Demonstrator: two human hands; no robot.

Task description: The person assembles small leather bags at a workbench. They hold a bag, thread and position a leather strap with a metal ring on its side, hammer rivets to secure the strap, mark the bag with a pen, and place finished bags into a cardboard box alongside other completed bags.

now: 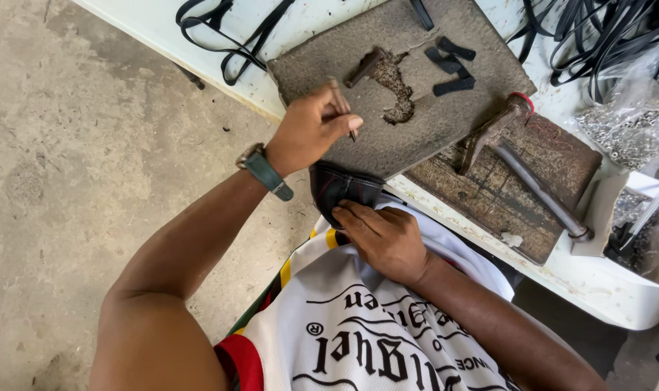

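We count one steel hammer (521, 163), two worn boards, three short black strap pieces (451, 66) and two clear bags of metal fittings.

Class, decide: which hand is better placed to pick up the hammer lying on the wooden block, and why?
The right hand, probably. It rests on the dark leather piece on the side toward the hammer, with no tool in it. The left hand already pinches a thin punch.

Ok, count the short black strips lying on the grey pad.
3: the short black strips lie together near the top right of the grey pad, just above the hammer. None looks hidden.
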